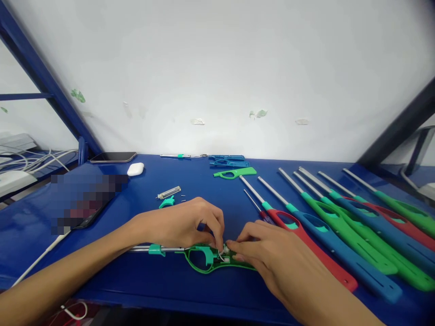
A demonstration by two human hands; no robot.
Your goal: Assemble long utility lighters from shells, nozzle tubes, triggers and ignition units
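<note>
An opened green lighter shell (199, 270) lies near the table's front edge, its metal tube (171, 249) pointing left with a teal collar (157, 250) on it. Inside the shell sit a teal trigger (208, 256) and small white parts with a thin wire. My left hand (183, 224) is closed, thumb and finger pinching at these small parts; what they hold is too small to name. My right hand (268, 253) is closed too, its fingertips at the small parts and over the shell's right portion, partly hiding it.
Assembled red, blue and green lighters (316, 249) fill the right side, beside a screwdriver (265, 216). Behind are a green half-shell (246, 172), blue shell parts (229, 161), a clear tank (169, 192) and screws. Phones (113, 157) and a white case (135, 169) lie left.
</note>
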